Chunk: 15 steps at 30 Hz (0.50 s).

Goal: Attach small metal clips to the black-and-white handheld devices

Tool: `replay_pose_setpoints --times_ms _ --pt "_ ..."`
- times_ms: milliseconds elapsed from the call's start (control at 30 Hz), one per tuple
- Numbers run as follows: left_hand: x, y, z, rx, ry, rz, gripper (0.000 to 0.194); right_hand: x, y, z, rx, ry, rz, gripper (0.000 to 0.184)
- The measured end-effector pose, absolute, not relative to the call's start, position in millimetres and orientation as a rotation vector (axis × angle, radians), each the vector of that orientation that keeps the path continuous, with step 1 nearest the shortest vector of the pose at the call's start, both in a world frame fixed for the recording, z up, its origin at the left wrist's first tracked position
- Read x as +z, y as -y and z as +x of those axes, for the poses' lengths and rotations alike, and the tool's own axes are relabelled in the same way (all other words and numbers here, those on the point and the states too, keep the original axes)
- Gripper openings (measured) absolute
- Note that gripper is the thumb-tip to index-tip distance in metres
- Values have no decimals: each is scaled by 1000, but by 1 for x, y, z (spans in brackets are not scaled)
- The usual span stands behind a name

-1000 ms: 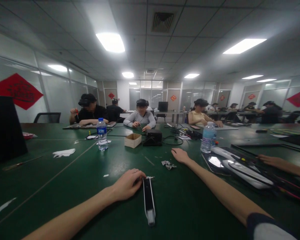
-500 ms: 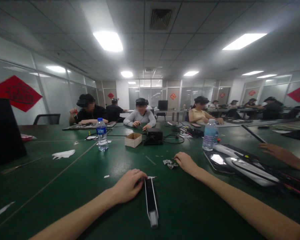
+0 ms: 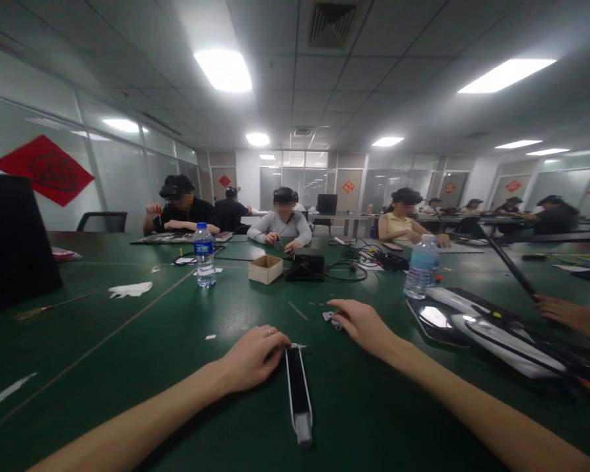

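Note:
A long, narrow piece with a black middle and white edges (image 3: 299, 387) lies on the green table in front of me, its grey-white end nearest. At its far end my left hand (image 3: 253, 359) is closed, with curled fingertips pinching the corner beside a thin rod-like bit. To the right, my right hand (image 3: 366, 328) hovers low over a few small metallic pieces (image 3: 330, 318). Its index finger stretches out past them and its thumb is apart. The hand partly covers these pieces.
Bottles (image 3: 205, 257) (image 3: 420, 267) stand on both sides. Ahead are a small open box (image 3: 265, 269), a black block (image 3: 307, 263) and tangled cables. White-and-black devices (image 3: 509, 344) lie at right, near another person's hand (image 3: 570, 314) holding a black bar. Other people sit across the table.
My right hand has shifted left over the small metallic pieces, its index finger now extended. My left hand stays at the long piece's far end. The view has turned slightly.

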<state>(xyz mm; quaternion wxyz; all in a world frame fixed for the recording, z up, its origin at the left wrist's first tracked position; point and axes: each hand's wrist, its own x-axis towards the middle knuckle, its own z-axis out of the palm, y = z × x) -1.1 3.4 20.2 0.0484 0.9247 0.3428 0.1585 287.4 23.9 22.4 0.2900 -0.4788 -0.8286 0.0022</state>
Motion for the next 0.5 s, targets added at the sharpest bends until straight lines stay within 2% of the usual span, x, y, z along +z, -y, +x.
replay_pose_setpoints --times_ms 200,500 --pt "12 -12 10 540 -998 2844 21 -3 -2 252 311 2283 -1066 16" --pt "11 -14 12 525 -989 2844 23 -7 -7 253 287 2263 -985 19"
